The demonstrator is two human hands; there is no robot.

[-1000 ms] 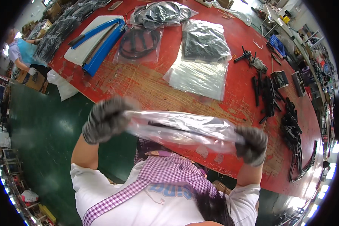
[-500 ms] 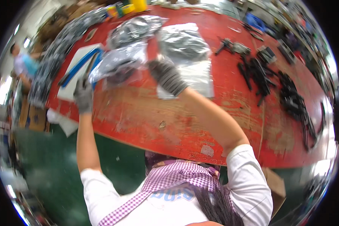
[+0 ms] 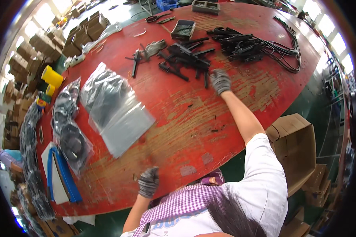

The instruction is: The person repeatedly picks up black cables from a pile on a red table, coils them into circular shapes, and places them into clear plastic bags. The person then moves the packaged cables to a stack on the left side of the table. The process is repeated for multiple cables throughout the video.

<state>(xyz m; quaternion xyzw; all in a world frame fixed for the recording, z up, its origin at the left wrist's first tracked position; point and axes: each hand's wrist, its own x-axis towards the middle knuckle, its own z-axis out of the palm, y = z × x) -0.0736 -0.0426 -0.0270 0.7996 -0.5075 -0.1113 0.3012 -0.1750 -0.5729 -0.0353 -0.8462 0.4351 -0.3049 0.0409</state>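
Seen from the head camera, a worker in grey knit gloves leans over a worn red table (image 3: 194,114). The right hand (image 3: 220,80) stretches far out, its fingers curled downward and loosely together at the edge of a heap of black plastic parts (image 3: 184,57), touching or just above the nearest pieces; whether it pinches one cannot be told. The left hand (image 3: 148,181) rests near the table's close edge, fingers bent under against the wood, holding nothing visible. To the left of both hands lie clear plastic bags (image 3: 114,104), some filled with dark contents, and beside them more packed bags (image 3: 69,130) near a blue and white folder (image 3: 61,179). A bundle of black cables (image 3: 265,45) lies beyond the parts heap, well apart from the left hand. An open cardboard box (image 3: 298,148) stands just off the table's right side.
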